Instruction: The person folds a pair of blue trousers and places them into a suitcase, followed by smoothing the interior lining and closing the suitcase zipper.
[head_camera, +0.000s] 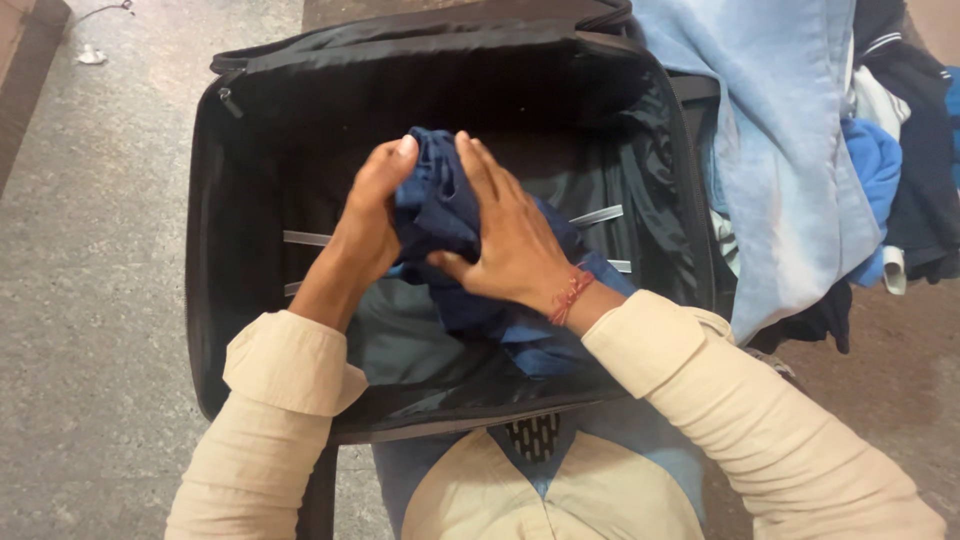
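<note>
Cream sleeves at the frame's bottom lead to the left hand (365, 225) and right hand (510, 245), fingers clasped around a navy cloth (440, 205) above the open black suitcase (240, 150) at centre.

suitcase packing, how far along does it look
Early on. Done: the black suitcase lies open on the floor, its grey lining nearly bare, straps unfastened. In hand: the left hand and right hand together clutch a bunched dark blue garment over the suitcase. Left: a pile of clothes, light blue, bright blue and dark navy pieces, lies beside it to the right.
</note>
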